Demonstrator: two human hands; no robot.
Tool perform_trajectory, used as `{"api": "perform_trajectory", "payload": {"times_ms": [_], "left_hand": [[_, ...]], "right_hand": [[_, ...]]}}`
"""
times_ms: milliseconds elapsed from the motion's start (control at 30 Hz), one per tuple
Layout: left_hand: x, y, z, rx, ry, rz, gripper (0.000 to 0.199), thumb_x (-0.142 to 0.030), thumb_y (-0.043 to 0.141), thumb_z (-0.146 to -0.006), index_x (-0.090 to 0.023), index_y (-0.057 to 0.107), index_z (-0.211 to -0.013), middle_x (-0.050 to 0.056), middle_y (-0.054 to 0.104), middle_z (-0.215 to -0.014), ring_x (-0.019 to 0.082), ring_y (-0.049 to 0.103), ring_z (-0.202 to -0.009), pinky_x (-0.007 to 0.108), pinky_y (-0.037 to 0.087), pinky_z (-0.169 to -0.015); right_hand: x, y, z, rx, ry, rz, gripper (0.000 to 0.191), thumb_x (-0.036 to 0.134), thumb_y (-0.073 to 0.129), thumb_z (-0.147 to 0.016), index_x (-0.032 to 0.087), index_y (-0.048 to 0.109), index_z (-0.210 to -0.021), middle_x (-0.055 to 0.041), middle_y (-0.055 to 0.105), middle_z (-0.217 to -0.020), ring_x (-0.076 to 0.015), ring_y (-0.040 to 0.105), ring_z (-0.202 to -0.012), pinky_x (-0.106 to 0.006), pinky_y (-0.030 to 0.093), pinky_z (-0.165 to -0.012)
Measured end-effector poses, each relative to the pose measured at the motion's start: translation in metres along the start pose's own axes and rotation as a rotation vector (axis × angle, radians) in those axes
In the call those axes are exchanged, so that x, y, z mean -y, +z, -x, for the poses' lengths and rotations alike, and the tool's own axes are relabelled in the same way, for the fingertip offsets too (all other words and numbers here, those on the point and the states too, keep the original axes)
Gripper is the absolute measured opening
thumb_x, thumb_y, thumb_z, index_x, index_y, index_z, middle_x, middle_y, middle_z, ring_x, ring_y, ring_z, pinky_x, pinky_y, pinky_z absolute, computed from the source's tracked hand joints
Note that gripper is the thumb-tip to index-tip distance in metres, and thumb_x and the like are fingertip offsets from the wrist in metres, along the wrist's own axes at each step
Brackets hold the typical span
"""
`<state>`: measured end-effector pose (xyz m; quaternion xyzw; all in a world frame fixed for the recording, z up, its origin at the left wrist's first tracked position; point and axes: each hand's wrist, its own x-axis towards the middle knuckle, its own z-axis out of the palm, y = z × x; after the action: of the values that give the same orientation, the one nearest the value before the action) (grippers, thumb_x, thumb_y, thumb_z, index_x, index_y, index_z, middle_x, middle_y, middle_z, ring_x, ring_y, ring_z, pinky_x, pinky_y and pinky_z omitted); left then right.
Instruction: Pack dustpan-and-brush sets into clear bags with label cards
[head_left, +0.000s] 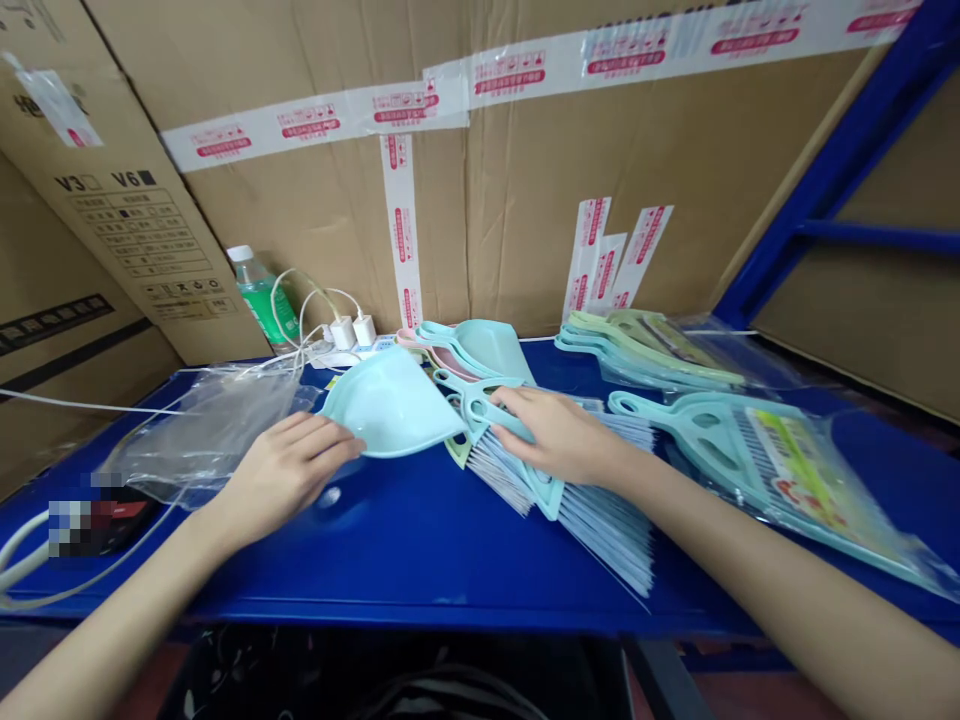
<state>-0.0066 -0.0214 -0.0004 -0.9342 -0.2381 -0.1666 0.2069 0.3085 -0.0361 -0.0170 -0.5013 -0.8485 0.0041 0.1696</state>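
My left hand (289, 475) pinches the near-left edge of a light teal dustpan (397, 400), which is tilted above the blue table. My right hand (559, 430) is closed round the handle of a teal brush (607, 530) with pale grey-blue bristles that point down and to the right. Under and beside it lie more small brushes (502, 475), one with a green head. Behind them rest another teal dustpan (491, 350) and a pink one (442, 355), partly covered.
Bagged dustpan sets (780, 460) lie at the right, with more (645, 350) behind. At the left are clear plastic bags (217, 420), a bottle (262, 300), white chargers (352, 332) with cables and a phone (105, 520). Cardboard boxes (510, 200) stand behind the blue table (390, 560).
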Motion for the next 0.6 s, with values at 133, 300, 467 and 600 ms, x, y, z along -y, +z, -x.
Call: {"api": "perform_trajectory", "payload": {"times_ms": [133,300,467,600], "left_hand": [[-0.004,0.007,0.032,-0.033,0.034,0.11,0.034,-0.016,0.035,-0.096,-0.022,0.068,-0.097,0.004,0.07,-0.083,0.017,0.064,-0.076,0.03,0.049,-0.073],[-0.003,0.004,0.039,0.072,0.051,0.248,0.035,-0.016,0.032,-0.099,-0.021,0.067,-0.098,0.004,0.07,-0.088,0.015,0.062,-0.079,0.028,0.047,-0.076],[0.021,-0.016,0.019,0.236,0.019,0.428,0.026,-0.034,0.043,-0.098,-0.023,0.066,-0.1,0.004,0.068,-0.097,0.016,0.062,-0.088,0.028,0.048,-0.08],[0.039,-0.009,0.007,0.252,-0.235,0.22,0.038,-0.041,0.033,-0.098,-0.019,0.064,-0.096,0.007,0.067,-0.092,0.019,0.063,-0.081,0.03,0.049,-0.071]], "right_hand": [[-0.001,0.002,-0.002,-0.023,-0.025,-0.038,0.022,0.028,0.044,-0.091,0.018,0.058,-0.105,-0.0116,0.069,-0.098,-0.0254,0.064,-0.088,-0.035,0.047,-0.074],[0.009,-0.003,-0.008,-0.028,-0.109,-0.064,0.025,0.029,0.046,-0.089,0.016,0.064,-0.1,-0.0107,0.07,-0.09,-0.0245,0.064,-0.083,-0.034,0.048,-0.072],[0.037,-0.007,-0.023,-0.007,-0.198,-0.13,0.022,0.027,0.047,-0.09,0.019,0.067,-0.095,-0.0075,0.07,-0.089,-0.0217,0.064,-0.081,-0.033,0.047,-0.073],[0.067,0.004,-0.046,0.07,-0.307,-0.101,0.021,0.025,0.052,-0.089,0.016,0.066,-0.103,-0.0093,0.069,-0.097,-0.0224,0.063,-0.087,-0.034,0.046,-0.076]]}}
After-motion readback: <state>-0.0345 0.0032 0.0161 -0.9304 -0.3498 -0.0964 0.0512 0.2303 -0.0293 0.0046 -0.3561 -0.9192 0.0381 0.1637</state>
